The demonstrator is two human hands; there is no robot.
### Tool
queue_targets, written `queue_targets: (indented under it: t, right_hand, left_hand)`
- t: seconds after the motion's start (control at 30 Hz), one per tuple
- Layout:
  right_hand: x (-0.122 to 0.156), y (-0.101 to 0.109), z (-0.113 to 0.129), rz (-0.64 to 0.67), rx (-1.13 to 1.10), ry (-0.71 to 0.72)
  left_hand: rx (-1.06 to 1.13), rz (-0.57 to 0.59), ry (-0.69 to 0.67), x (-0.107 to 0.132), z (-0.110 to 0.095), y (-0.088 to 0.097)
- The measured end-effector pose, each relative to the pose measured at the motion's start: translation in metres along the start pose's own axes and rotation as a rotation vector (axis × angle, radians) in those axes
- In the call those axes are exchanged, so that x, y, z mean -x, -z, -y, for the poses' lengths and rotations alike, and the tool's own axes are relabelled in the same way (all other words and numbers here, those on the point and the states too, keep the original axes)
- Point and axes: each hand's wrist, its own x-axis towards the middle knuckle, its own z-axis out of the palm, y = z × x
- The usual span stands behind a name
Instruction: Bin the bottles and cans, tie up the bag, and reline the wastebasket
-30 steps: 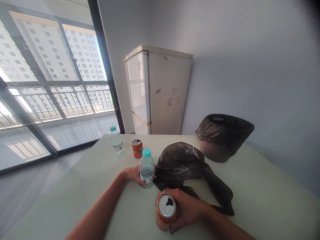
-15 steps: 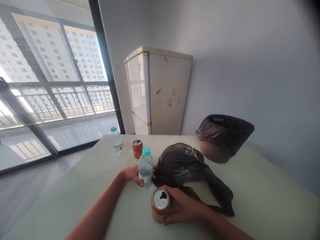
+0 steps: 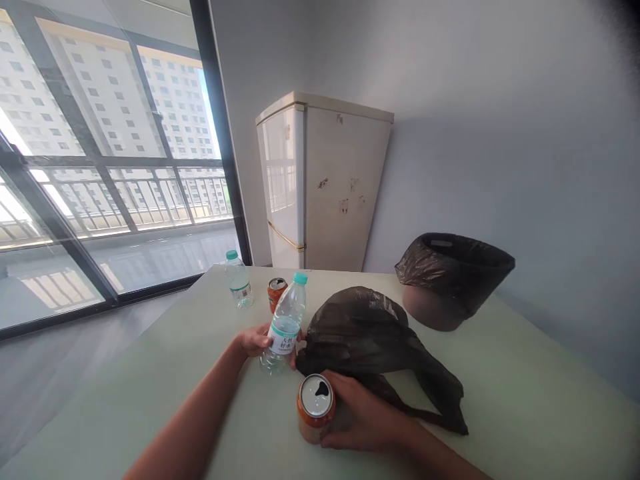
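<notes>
My left hand [image 3: 256,341] grips a small clear water bottle [image 3: 285,322] with a teal cap; the bottle is tilted, its top leaning right toward a crumpled black plastic bag [image 3: 373,340]. My right hand [image 3: 360,420] wraps around an opened orange soda can [image 3: 315,414] standing upright on the pale table [image 3: 525,393], just in front of the bag. The bag lies loose between both hands and touches my right hand's far side.
A second water bottle [image 3: 238,288] and another orange can [image 3: 275,293] stand at the table's far left. A brown bin lined with a black bag [image 3: 453,280] sits at the far right. A white fridge [image 3: 320,187] stands behind, beside large windows.
My left hand has lifted and tilted the water bottle toward the bag. My right hand has slid the orange can slightly left and away from me.
</notes>
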Motion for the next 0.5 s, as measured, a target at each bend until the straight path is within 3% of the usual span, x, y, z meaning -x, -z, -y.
queue_targets:
  t: [0.1,0.37,0.5]
  right_hand:
    - [0.000,0.001,0.003,-0.014,0.008,0.010]
    - [-0.002,0.003,0.001,-0.004,-0.007,0.030]
    - [-0.001,0.001,0.005,-0.020,-0.013,0.002]
  left_hand:
    - [0.000,0.051,-0.031,-0.002,-0.003,0.000]
    - [-0.033,-0.220,-0.295,-0.009,-0.012,-0.002]
    - [0.087,-0.240,-0.398,-0.009,-0.014,-0.004]
